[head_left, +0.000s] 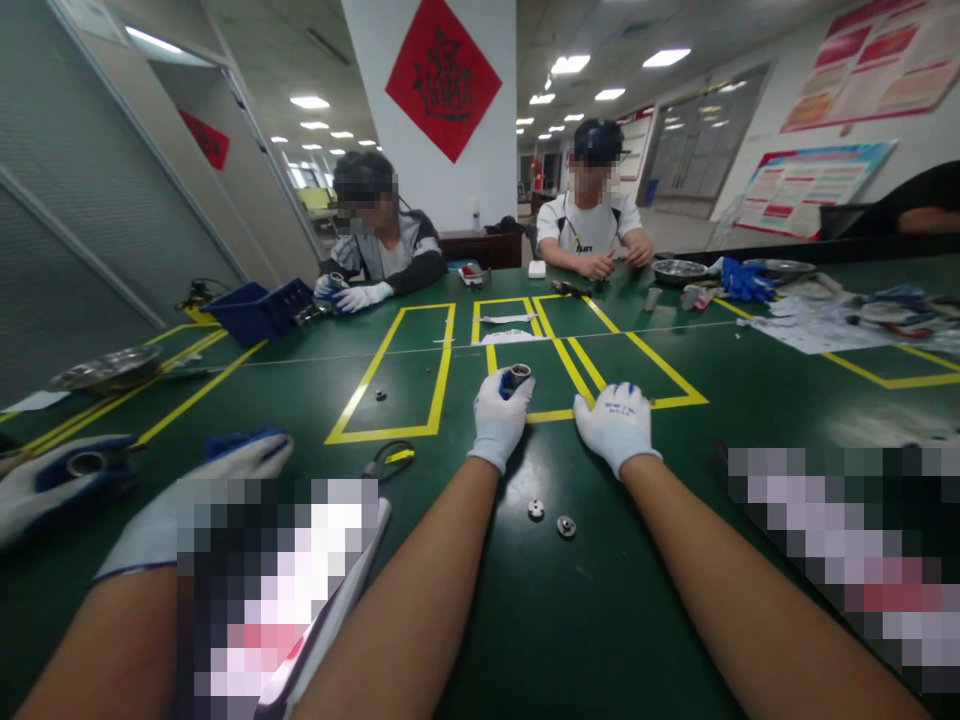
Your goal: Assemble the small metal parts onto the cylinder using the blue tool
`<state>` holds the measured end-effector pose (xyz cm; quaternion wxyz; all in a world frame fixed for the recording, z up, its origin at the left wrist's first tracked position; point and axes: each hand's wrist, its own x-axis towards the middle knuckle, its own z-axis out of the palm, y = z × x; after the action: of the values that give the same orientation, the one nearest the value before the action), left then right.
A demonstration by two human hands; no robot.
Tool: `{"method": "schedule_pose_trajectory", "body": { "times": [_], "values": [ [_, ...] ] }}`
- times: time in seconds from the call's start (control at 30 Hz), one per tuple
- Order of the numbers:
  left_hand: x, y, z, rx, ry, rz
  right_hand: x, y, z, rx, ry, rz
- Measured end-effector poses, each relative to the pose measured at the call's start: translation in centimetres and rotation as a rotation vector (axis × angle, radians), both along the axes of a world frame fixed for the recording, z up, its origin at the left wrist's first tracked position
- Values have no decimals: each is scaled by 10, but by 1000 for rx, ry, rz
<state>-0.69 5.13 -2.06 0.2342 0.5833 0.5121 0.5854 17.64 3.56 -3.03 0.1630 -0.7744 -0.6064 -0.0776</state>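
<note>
My left hand [498, 422], in a white glove with blue palm, is closed around a short hollow metal cylinder [520, 374], its round open end facing up. To its right, my right hand [621, 424], gloved alike, lies palm down on the green table with fingers stretched forward; nothing shows in its grasp, though the palm side is hidden. Between my forearms lie two small round metal parts: a silver one [535, 509] and a darker disc [566, 526] with a raised centre.
A neighbour's gloved hands [247, 455] are at the left, one holding a metal ring-like part [86, 463]. Yellow tape [442, 375] marks the table. A blue bin [259, 312] and metal bowl [109, 368] stand left; papers [817, 325] lie right. Two people sit opposite.
</note>
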Motion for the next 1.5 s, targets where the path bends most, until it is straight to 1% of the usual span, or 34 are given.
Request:
{"method": "schedule_pose_trajectory", "body": {
  "times": [0.07, 0.1, 0.17, 0.23, 0.3, 0.33, 0.4, 0.47, 0.63, 0.73, 0.8, 0.9, 1.0, 1.17, 1.3, 1.43, 1.5],
  "values": [
    [0, 0, -1, -2, -2, -8, 7, 0, -1, 32, 21, -75],
    [0, 0, 0, -6, -1, -10, 9, 0, -1, 45, 22, -70],
    [1, -2, 2, -15, -1, -14, 10, -1, -1, 77, 8, 25],
    [2, -5, 5, -17, -10, -20, 6, -2, -1, 136, 4, 183],
    [3, -7, 9, -14, -23, -15, 0, -2, 0, 223, 62, 313],
    [3, -8, 10, -15, -25, -10, -4, -3, 0, 271, 114, 353],
    [3, -10, 12, -18, -12, -5, -11, -5, 3, 362, 227, 405],
    [4, -10, 12, -25, 19, -30, -17, -7, 6, 437, 309, 434],
    [5, -13, 13, -36, 174, -81, -27, -15, 13, 502, 405, 531],
    [7, -17, 16, -20, 240, -134, -30, -21, 18, 495, 424, 563],
    [9, -20, 19, -9, 263, -166, -31, -24, 21, 441, 427, 590],
    [11, -22, 22, 2, 292, -159, -32, -29, 26, 332, 419, 598],
    [11, -21, 21, -5, 315, -139, -33, -31, 29, 280, 419, 577],
    [11, -18, 17, -33, 370, -110, -32, -31, 30, 273, 418, 585],
    [9, -15, 14, 8, 414, -166, -32, -31, 30, 278, 401, 588],
    [8, -12, 11, 51, 440, -143, -33, -32, 32, 267, 371, 591],
    [7, -12, 10, 50, 435, -164, -33, -32, 32, 272, 370, 595]
  ]
}}
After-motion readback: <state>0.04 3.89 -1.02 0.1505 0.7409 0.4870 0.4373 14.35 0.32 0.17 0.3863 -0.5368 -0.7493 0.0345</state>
